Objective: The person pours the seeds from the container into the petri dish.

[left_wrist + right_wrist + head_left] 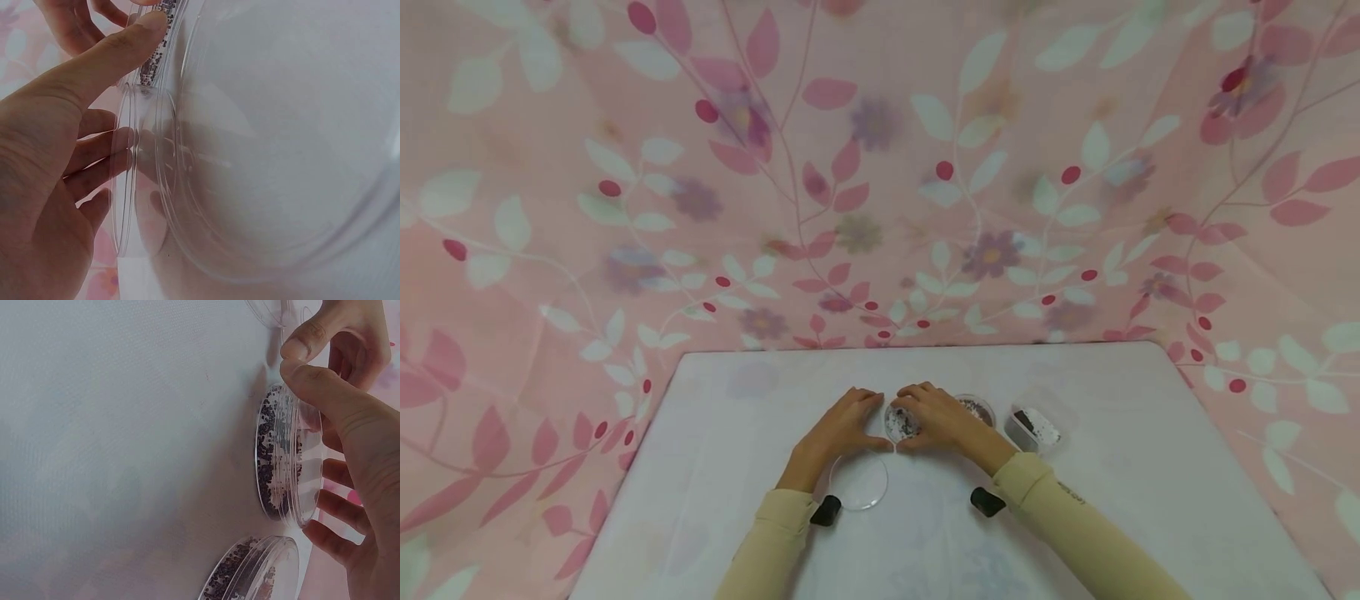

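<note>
My right hand [942, 418] grips a round petri dish of black and white beads [900, 423], its thumb at the near rim and its fingers curved along the far side. In the right wrist view that bead-filled dish [278, 456] shows dark grains up its wall. Just left of it, my left hand [844, 423] curls around a clear petri dish [124, 200], with fingertips at its rim and the thumb reaching over to the beaded dish. Both thumb tips meet in the right wrist view. Nearest the left wrist lies another clear round dish or lid [859, 482].
Partly behind my right hand stands a second dish of beads [977, 408]. Farther right is a small clear rectangular container [1021, 432] with black and white contents. A white cloth covers the table [1120, 500]; floral curtains [880, 183] border its back and sides.
</note>
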{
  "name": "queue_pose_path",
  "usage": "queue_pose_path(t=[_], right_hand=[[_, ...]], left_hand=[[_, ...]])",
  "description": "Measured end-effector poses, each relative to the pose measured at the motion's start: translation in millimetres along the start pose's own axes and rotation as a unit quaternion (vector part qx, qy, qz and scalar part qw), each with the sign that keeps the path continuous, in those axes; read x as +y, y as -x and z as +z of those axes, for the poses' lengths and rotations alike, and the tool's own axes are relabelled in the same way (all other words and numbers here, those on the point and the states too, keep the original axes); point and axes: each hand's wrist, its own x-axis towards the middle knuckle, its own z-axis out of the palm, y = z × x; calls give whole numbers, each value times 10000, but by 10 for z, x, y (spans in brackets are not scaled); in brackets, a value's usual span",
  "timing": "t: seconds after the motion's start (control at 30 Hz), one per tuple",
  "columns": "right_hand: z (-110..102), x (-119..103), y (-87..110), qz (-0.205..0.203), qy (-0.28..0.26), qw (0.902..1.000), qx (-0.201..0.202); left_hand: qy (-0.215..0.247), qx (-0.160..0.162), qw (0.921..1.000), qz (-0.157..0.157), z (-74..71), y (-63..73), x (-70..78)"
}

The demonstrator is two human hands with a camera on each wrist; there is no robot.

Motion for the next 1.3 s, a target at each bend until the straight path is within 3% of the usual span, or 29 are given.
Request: queue_pose_path(t=[0.23,0.4,0.77,1.3], right_hand=[[11,6,5,34,-78,10000,46],[29,11,6,35,-135,9999,63],[55,15,31,-1,-199,9997,160],[53,10,48,161,-324,9993,63]], left_hand=[[76,49,9999,59,-37,12,9],[48,203,9998,-42,-63,62,-75],[715,524,9953,-394,-110,266,-282],[869,583,9926,-618,-12,408,-407]])
